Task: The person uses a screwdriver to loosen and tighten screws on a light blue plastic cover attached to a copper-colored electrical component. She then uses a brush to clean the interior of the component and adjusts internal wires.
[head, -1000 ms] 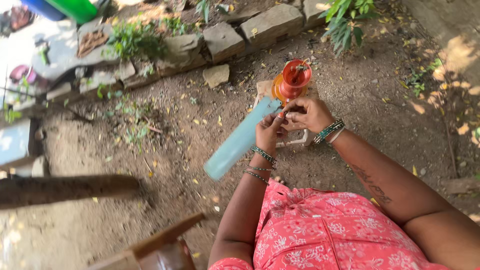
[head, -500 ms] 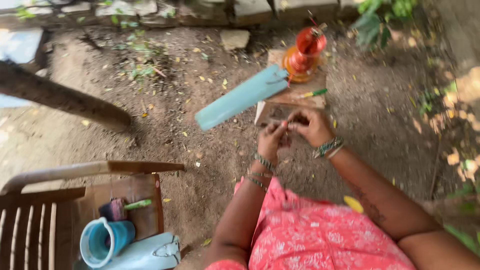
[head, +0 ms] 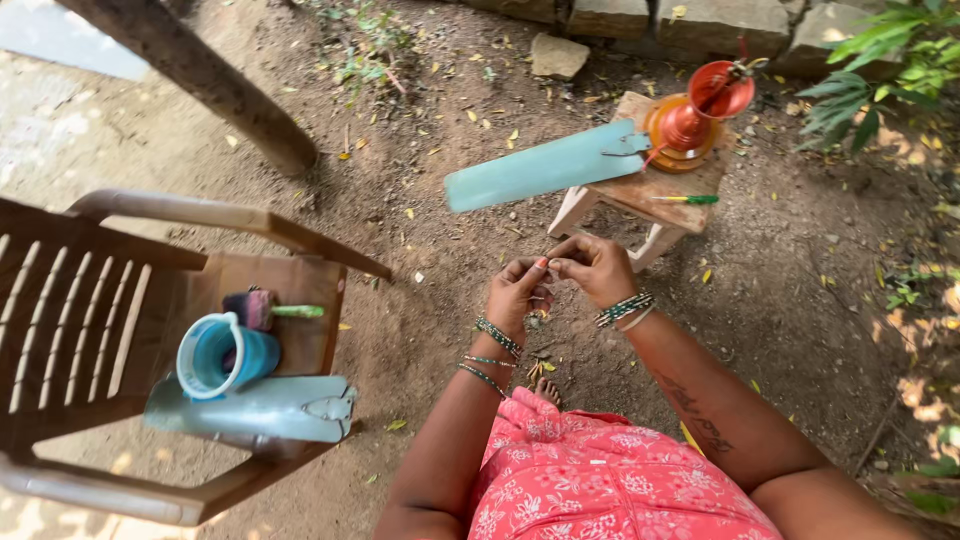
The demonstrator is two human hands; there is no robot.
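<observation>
Hands: my left hand [head: 517,292] and right hand [head: 597,265] pinch something tiny, unidentifiable, below the stool [head: 640,205]; loosened fingers could drop it into dirt.

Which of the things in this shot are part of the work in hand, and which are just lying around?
In hand or close by:
left hand and right hand, fingertips pinched together on something too small to tell
fan motor
fan blade
wooden stool
green pen

Lying about:
chair
blue mug
brush
second blade
stone
</observation>
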